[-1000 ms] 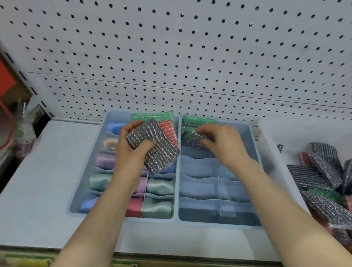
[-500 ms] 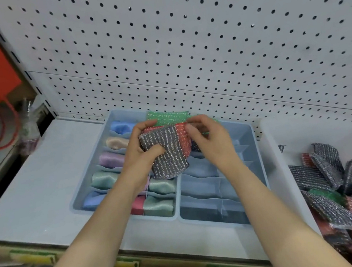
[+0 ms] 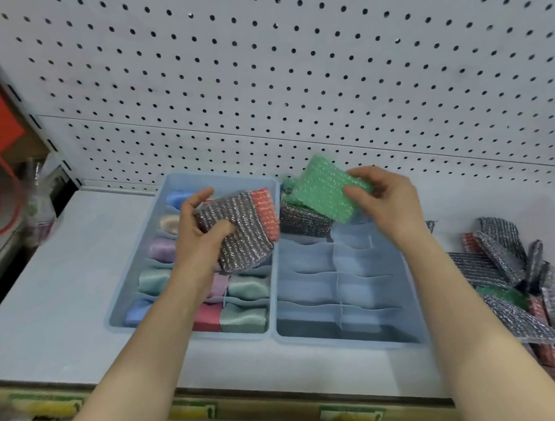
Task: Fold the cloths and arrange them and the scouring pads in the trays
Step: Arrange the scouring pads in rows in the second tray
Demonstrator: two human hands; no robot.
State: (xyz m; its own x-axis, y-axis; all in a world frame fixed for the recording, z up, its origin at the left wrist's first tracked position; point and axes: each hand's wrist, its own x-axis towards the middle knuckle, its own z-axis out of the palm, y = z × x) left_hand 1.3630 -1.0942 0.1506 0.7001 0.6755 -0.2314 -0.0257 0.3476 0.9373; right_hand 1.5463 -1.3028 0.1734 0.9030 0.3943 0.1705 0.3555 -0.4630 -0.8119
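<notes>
Left tray (image 3: 246, 336) is holding folded cloths (image 3: 244, 287) in blue, cream, lilac, green and pink, tucked into its compartments. Right tray (image 3: 350, 344) is holding a dark grey pad (image 3: 300, 219) in its far-left compartment. Green pad (image 3: 323, 190) is tilting above it, right hand (image 3: 391, 202) pinching one corner. Left hand (image 3: 197, 231) is gripping a striped grey pad (image 3: 240, 236) and a red pad (image 3: 265, 208) together. Loose pads (image 3: 501, 262) are lying heaped far right

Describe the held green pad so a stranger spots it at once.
Find the blue trays below the pegboard. Over the right tray's far end, the right hand pinches a green scouring pad; the left hand holds grey and red pads.
</notes>
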